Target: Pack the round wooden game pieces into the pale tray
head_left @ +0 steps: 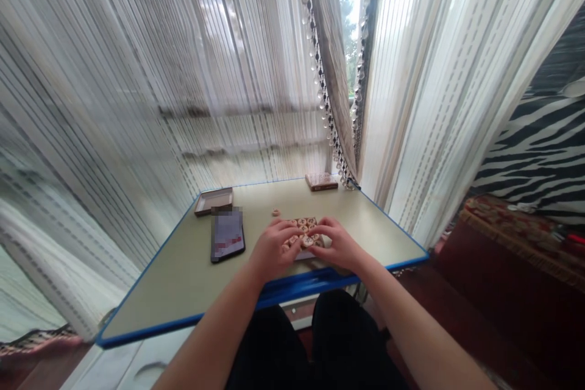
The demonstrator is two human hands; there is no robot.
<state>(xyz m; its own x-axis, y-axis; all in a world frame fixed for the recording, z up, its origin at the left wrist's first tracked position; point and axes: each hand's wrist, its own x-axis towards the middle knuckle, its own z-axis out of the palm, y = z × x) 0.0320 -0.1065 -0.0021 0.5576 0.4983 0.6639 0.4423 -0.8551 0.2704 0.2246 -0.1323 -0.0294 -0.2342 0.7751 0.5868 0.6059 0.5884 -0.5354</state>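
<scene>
Several round, pale wooden game pieces (pixel 302 223) with dark markings sit close together in rows at the near side of the table, apparently in a shallow box whose front is mostly hidden. My left hand (pixel 275 250) curves over the left part of the rows, fingers bent and thumb beside a piece. From the right, my right hand (pixel 337 245) reaches in with thumb and index finger at the same spot. One round game piece (pixel 309 242) lies between the fingertips of both hands. A lone disc (pixel 275 212) rests on the table just beyond my left hand.
The pale table (pixel 178 283) has a blue edge. A phone (pixel 227 234) lies left of my hands, near an open shallow box part (pixel 214 200). Another flat box (pixel 321 181) is at the back edge. Striped sheer curtains (pixel 256 73) hang behind; a red covered seat (pixel 498 268) stands right.
</scene>
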